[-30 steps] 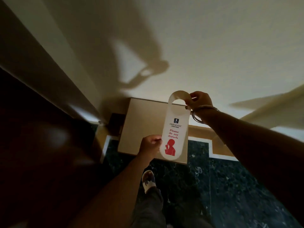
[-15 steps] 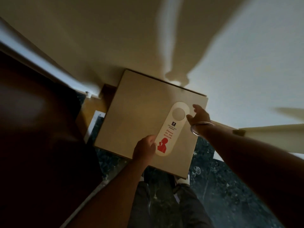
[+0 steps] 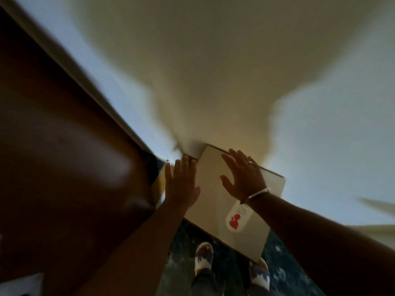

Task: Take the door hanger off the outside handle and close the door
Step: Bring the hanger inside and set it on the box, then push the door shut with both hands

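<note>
The white door hanger with a red figure lies flat on a beige box-like surface, its upper end hidden under my right wrist. My right hand is raised above the box with fingers spread, holding nothing; a bracelet sits on the wrist. My left hand is also spread open, near the left edge of the box, close to the dark brown door that fills the left side. No door handle is visible. The picture is motion-blurred.
A cream wall rises behind the box. Dark green marble floor lies below, with my two feet in white shoes standing at the box's near edge. A pale strip of door frame runs along the door.
Both hands let go of the hanger, which now lies on the box. The hands lifted and spread open, moving up and left toward the door. The view swung quickly.
</note>
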Demonstrator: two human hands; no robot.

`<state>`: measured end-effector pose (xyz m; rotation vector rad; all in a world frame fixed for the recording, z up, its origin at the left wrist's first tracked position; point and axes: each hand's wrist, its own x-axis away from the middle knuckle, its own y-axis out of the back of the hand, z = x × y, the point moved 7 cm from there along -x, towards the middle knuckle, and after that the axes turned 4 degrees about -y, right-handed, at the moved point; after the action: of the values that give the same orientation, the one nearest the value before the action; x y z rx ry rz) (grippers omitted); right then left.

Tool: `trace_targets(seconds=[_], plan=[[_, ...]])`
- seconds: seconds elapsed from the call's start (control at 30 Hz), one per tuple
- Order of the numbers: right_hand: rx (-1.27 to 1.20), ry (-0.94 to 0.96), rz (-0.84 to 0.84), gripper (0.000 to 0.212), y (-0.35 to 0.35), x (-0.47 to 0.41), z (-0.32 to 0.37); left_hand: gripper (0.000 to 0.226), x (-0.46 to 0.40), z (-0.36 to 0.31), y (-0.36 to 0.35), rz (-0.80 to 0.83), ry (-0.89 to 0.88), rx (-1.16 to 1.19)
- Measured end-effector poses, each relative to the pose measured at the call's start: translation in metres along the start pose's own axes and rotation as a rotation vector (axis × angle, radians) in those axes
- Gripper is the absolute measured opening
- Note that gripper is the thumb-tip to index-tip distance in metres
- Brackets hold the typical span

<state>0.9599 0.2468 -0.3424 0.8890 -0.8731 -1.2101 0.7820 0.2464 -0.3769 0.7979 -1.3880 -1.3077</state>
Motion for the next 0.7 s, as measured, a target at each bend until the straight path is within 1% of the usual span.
trace_targets(seconds=[0.03, 0.13, 0.27, 0.33, 0.4, 0.5, 0.57, 0.6, 0.7], plan=[[0.000, 0.050, -0.027, 0.070, 0.020, -0.003, 0.023, 0.087, 0.009, 0.020, 0.034, -0.043, 0.014, -0.062], [-0.028, 0.160, -0.074, 0.080, 0.055, -0.005, 0.078, 0.093, 0.045, 0.064, 0.112, -0.099, 0.038, -0.237], [-0.076, 0.320, -0.070, 0.094, 0.085, 0.002, 0.154, 0.100, 0.124, 0.109, 0.221, -0.243, 0.137, -0.446], [-0.119, 0.390, -0.084, 0.098, 0.094, 0.004, 0.190, 0.100, 0.149, 0.124, 0.264, -0.257, 0.157, -0.530], [-0.182, 0.460, -0.106, 0.101, 0.108, 0.007, 0.233, 0.100, 0.179, 0.141, 0.303, -0.238, 0.216, -0.588], [-0.270, 0.534, -0.097, 0.104, 0.125, 0.017, 0.300, 0.098, 0.230, 0.164, 0.351, -0.211, 0.336, -0.769], [-0.360, 0.564, -0.061, 0.104, 0.128, 0.030, 0.341, 0.096, 0.261, 0.181, 0.369, -0.141, 0.412, -0.856], [-0.402, 0.576, -0.037, 0.103, 0.126, 0.040, 0.363, 0.095, 0.277, 0.191, 0.376, -0.082, 0.448, -0.901], [-0.501, 0.602, 0.051, 0.097, 0.108, 0.071, 0.424, 0.093, 0.312, 0.218, 0.388, 0.063, 0.487, -1.016]])
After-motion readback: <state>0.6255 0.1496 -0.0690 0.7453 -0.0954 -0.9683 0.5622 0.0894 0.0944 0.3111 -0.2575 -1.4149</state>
